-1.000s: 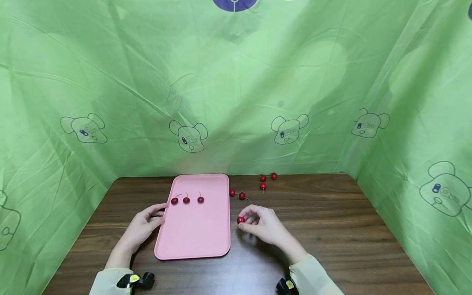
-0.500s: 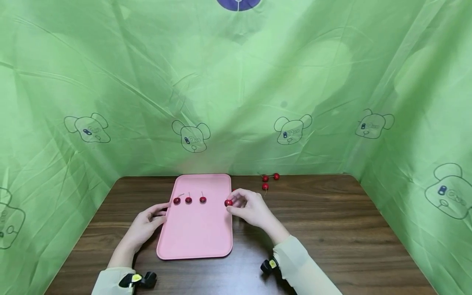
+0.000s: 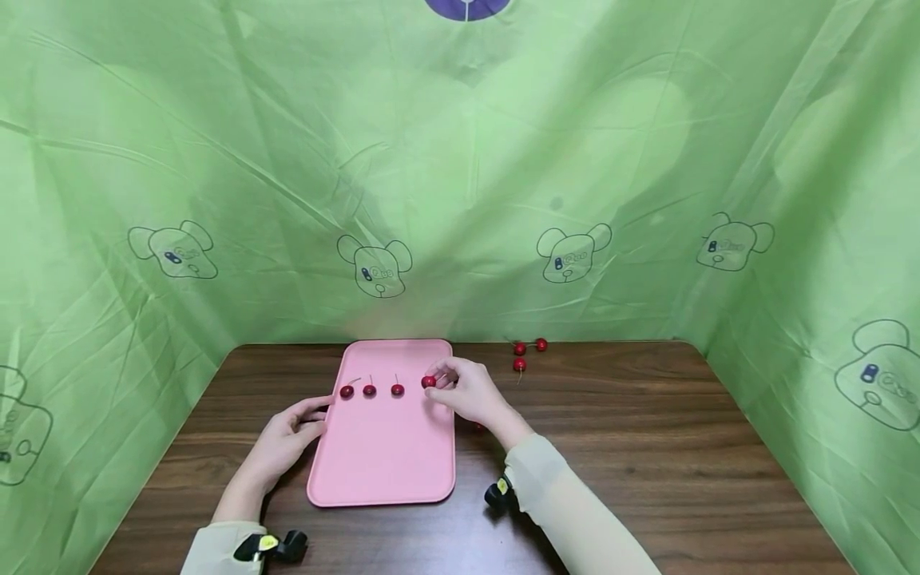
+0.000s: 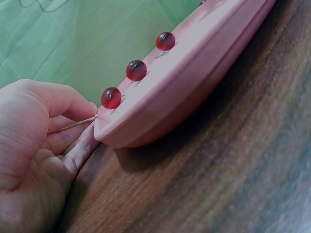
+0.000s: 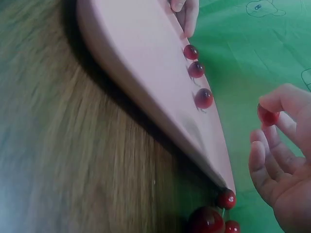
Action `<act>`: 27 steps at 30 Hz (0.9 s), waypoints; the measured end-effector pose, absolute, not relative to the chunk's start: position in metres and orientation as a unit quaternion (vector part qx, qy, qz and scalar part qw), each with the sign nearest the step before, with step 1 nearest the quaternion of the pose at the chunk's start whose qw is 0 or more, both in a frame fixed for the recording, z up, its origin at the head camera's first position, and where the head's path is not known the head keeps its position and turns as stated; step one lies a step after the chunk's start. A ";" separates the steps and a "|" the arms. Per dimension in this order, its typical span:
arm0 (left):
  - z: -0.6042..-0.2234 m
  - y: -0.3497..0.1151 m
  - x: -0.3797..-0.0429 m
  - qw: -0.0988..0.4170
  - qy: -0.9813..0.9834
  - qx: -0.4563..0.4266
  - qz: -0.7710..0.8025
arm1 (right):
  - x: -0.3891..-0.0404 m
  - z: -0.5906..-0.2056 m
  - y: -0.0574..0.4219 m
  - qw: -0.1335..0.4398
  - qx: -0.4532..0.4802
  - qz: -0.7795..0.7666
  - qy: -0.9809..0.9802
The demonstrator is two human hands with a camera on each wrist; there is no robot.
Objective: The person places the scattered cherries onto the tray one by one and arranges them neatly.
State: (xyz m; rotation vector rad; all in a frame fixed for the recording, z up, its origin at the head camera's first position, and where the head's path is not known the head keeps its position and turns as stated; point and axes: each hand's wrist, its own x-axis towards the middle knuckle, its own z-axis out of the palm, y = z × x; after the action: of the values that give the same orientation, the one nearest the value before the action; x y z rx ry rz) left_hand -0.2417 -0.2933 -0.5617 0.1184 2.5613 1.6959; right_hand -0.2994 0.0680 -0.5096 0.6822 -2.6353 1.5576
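Note:
A pink tray (image 3: 381, 471) lies on the table, with a row of three dark red cherries, stems up, across its upper part: left (image 3: 346, 392), middle (image 3: 370, 390) and right (image 3: 398, 390). My left hand (image 3: 283, 443) holds the tray's left rim, thumb and fingers at the edge. Over the tray's upper right part, my right hand (image 3: 467, 391) pinches a brighter red cherry (image 3: 428, 382) between thumb and index finger. In the right wrist view this held cherry (image 5: 268, 115) is off the tray surface. Its stem is hard to make out.
Several loose cherries lie right of the tray: a far group (image 3: 520, 365) near the table's back edge, and one (image 3: 478, 426) partly hidden by the right wrist. Others (image 5: 206, 221) show beside the tray corner in the right wrist view. A green curtain (image 3: 460, 160) surrounds the wooden table (image 3: 647, 447).
My right hand has carried its cherry from the table right of the tray, up and left, to above the tray. The left hand has stayed at the rim.

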 end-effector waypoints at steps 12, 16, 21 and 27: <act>-0.564 -0.295 -0.243 0.038 0.831 0.034 0.554 | -0.315 -0.522 0.057 0.007 0.214 0.469 -0.857; -0.564 -0.295 -0.243 0.036 0.830 0.037 0.556 | -0.317 -0.524 0.057 0.000 0.206 0.453 -0.867; -0.564 -0.295 -0.243 0.038 0.831 0.039 0.554 | -0.319 -0.528 0.057 0.001 0.208 0.424 -0.882; -0.564 -0.296 -0.244 0.040 0.835 0.030 0.548 | -0.319 -0.530 0.057 -0.002 0.210 0.405 -0.890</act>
State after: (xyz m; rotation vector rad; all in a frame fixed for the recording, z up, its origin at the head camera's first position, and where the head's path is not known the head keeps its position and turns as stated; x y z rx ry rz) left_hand -0.2441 -0.2963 -0.5644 0.0921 2.5589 1.6778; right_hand -0.3192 0.0575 -0.5298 0.6613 -2.7985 1.2742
